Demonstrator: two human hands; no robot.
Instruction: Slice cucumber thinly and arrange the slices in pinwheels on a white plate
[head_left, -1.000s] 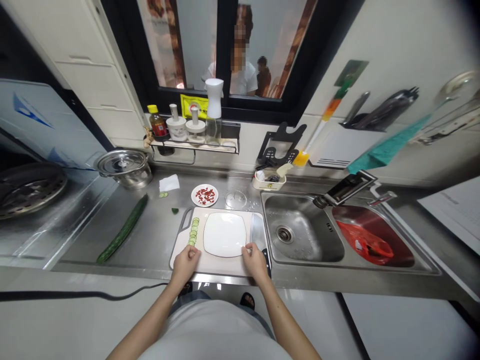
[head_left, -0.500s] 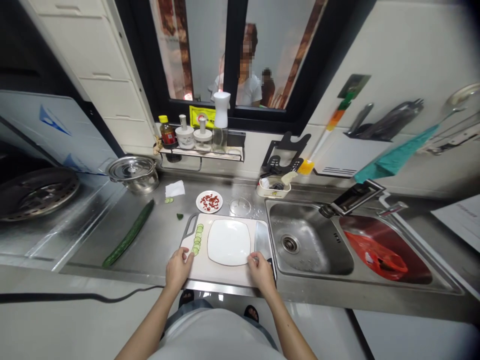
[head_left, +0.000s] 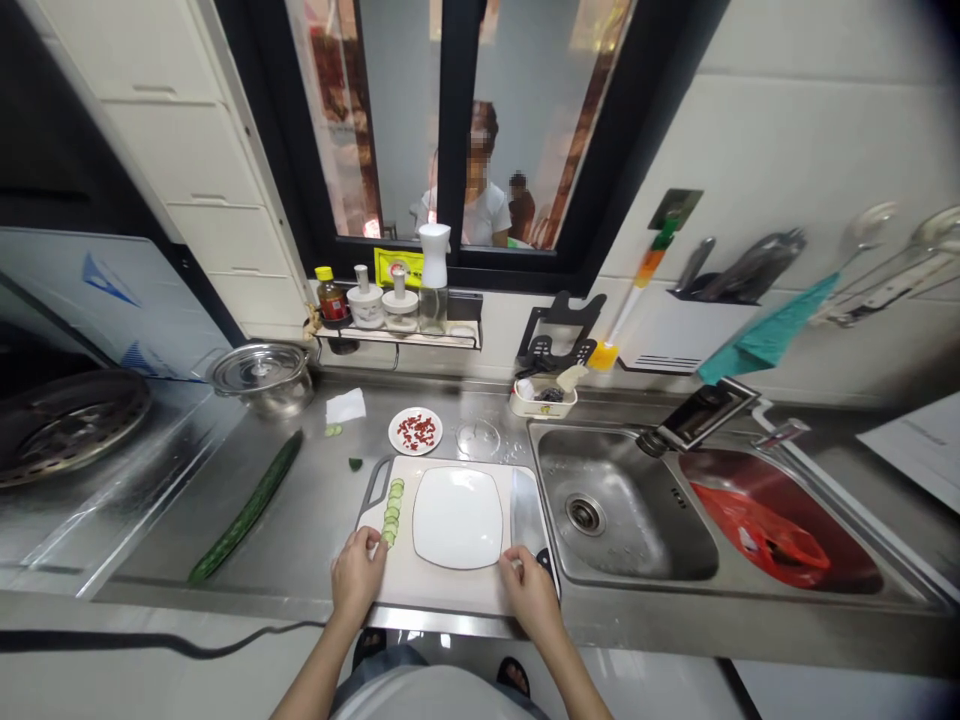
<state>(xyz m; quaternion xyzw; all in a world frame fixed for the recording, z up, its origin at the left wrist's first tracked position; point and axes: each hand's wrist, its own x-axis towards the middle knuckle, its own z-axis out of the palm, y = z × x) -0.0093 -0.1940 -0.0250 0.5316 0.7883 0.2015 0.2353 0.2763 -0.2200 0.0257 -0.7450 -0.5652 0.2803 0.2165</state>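
Observation:
A white squarish plate (head_left: 457, 517) lies on the light cutting board (head_left: 442, 588). Along the board's left side runs a row of overlapping cucumber slices (head_left: 393, 507). My left hand (head_left: 358, 575) has its fingers bent at the lower end of that row; whether a slice is between the fingertips is too small to tell. Near the plate's lower right corner, my right hand (head_left: 531, 592) is closed, thumb and fingers together, with its contents hidden. A knife (head_left: 526, 510) rests on the board right of the plate. Behind the board sits a small plate of chopped red pieces (head_left: 415, 431).
A whole cucumber (head_left: 251, 508) lies at the left, near a lidded pot (head_left: 264, 378). At the right is a double sink (head_left: 622, 510) with a red bag (head_left: 780, 540). Seasoning jars (head_left: 366, 303) stand on a rack under the window, where a person's reflection shows.
The camera view has tilted up, so the counter appears lower. My right hand has come slightly off the plate's edge. My left hand stays by the cucumber slices.

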